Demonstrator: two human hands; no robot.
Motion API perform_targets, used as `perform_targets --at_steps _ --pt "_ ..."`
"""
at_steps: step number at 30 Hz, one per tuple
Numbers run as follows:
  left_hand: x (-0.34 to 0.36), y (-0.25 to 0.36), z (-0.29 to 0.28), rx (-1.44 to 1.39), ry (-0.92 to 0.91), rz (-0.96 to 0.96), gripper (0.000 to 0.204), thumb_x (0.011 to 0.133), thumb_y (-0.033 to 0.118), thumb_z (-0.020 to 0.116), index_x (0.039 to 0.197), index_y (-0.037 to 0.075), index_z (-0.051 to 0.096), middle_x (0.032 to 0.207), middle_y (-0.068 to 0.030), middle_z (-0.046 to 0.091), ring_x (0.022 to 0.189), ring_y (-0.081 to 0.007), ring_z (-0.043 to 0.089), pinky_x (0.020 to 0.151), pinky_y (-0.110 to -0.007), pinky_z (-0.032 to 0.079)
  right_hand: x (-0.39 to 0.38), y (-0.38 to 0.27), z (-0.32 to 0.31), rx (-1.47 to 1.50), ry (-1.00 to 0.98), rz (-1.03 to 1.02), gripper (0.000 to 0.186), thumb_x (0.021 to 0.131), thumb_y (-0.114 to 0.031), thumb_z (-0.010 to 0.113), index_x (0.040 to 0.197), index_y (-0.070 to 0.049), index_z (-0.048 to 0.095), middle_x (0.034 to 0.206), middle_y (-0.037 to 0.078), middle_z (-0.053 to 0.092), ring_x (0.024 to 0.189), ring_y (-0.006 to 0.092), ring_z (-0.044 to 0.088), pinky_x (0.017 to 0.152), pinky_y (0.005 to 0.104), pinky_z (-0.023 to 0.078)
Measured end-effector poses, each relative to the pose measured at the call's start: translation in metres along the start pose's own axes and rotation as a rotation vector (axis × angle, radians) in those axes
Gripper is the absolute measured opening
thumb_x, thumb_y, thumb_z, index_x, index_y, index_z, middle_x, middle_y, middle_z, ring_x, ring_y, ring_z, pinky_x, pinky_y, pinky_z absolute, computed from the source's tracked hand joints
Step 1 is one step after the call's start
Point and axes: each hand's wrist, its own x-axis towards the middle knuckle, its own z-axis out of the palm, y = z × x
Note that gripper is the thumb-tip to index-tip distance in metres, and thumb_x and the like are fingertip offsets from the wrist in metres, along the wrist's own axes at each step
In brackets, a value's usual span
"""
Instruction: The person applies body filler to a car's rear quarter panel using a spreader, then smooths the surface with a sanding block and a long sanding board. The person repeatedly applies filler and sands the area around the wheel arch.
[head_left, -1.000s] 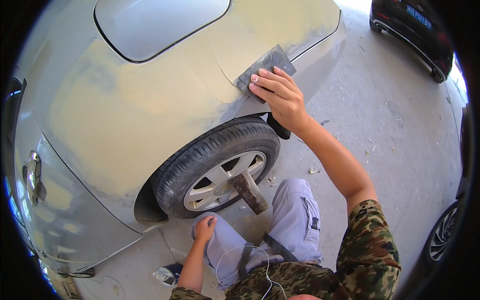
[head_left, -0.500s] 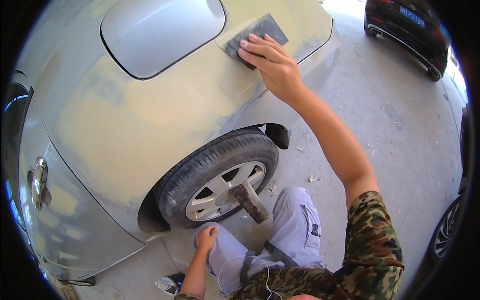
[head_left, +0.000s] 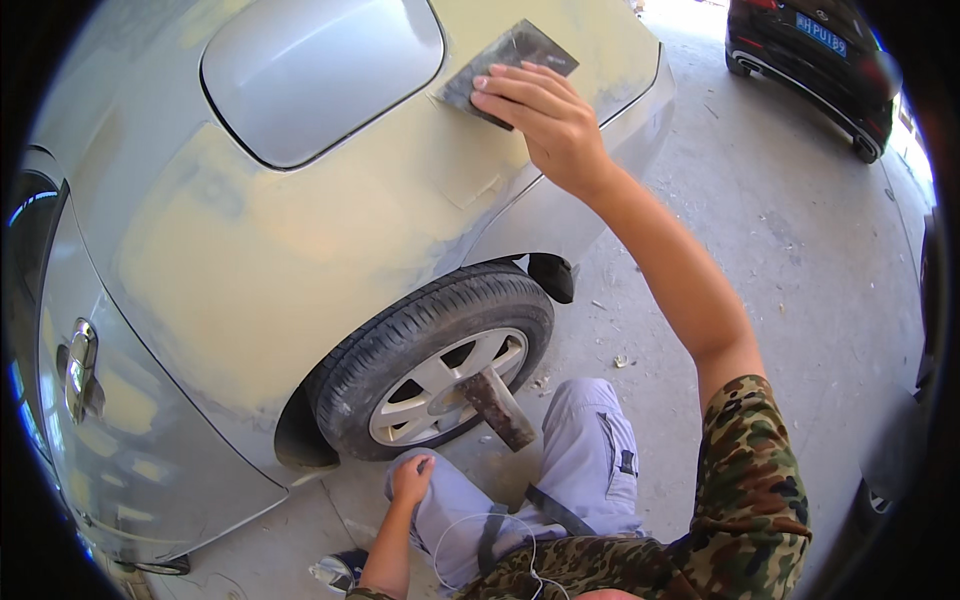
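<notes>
Clearly nearer, the right hand (head_left: 556, 115), fingers together, grips the dark putty spreader (head_left: 528, 48) at eleven o'clock from it, long axis eight-to-two, against the putty-coated rear quarter panel (head_left: 300, 250); the left hand (head_left: 411, 480) lies half-curled on the left knee (head_left: 445, 482), contents unclear.

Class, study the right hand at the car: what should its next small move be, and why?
Probably a light stroke of the dark flat spreader down toward the wheel: the right hand holds it at the yellowish coating, and a faint line shows in that coating below the blade, perhaps needing smoothing.
</notes>
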Motion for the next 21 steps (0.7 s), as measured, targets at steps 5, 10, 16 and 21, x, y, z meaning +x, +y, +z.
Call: perform_targets --at_steps 5,10,16,21 --pt "0.001 -0.001 0.002 -0.005 0.016 0.041 0.035 0.103 0.041 0.074 0.113 0.008 0.082 0.11 -0.018 0.081 0.106 -0.0399 0.076 0.094 -0.047 0.059 -0.018 -0.012 -0.008 -0.007 -0.019 0.03 0.035 0.092 0.003 0.069 0.121 -0.011 0.084 0.129 0.001 0.081 0.128 0.0239 0.073 0.113 0.0454 0.056" --pt "0.001 0.001 0.0 0.0 0.0 0.003 0.035 0.103 0.041 0.073 0.112 0.009 0.082 0.111 -0.0173 0.081 0.106 -0.0396 0.076 0.094 -0.047 0.058 0.003 0.002 -0.003 -0.051 0.113 0.037 0.037 0.093 0.005 0.066 0.122 -0.011 0.083 0.128 0.001 0.081 0.127 0.0251 0.073 0.112 0.0462 0.056" --pt "0.002 -0.002 0.001 -0.001 -0.001 0.02 0.035 0.103 0.041 0.074 0.113 0.008 0.081 0.112 -0.0168 0.081 0.106 -0.0394 0.076 0.094 -0.047 0.058 -0.012 -0.008 0.007 -0.025 0.023 0.072 0.038 0.093 0.007 0.066 0.123 -0.011 0.083 0.133 0.002 0.078 0.131 0.0252 0.071 0.114 0.047 0.055" --pt "0.002 -0.003 0.003 -0.016 0.017 0.044 0.034 0.103 0.04 0.074 0.112 0.008 0.081 0.111 -0.0172 0.081 0.105 -0.0395 0.077 0.093 -0.047 0.059 -0.022 -0.016 -0.005 -0.035 0.033 0.121 0.038 0.095 0.008 0.065 0.124 -0.007 0.083 0.13 0.005 0.08 0.129 0.0276 0.073 0.11 0.0443 0.055"
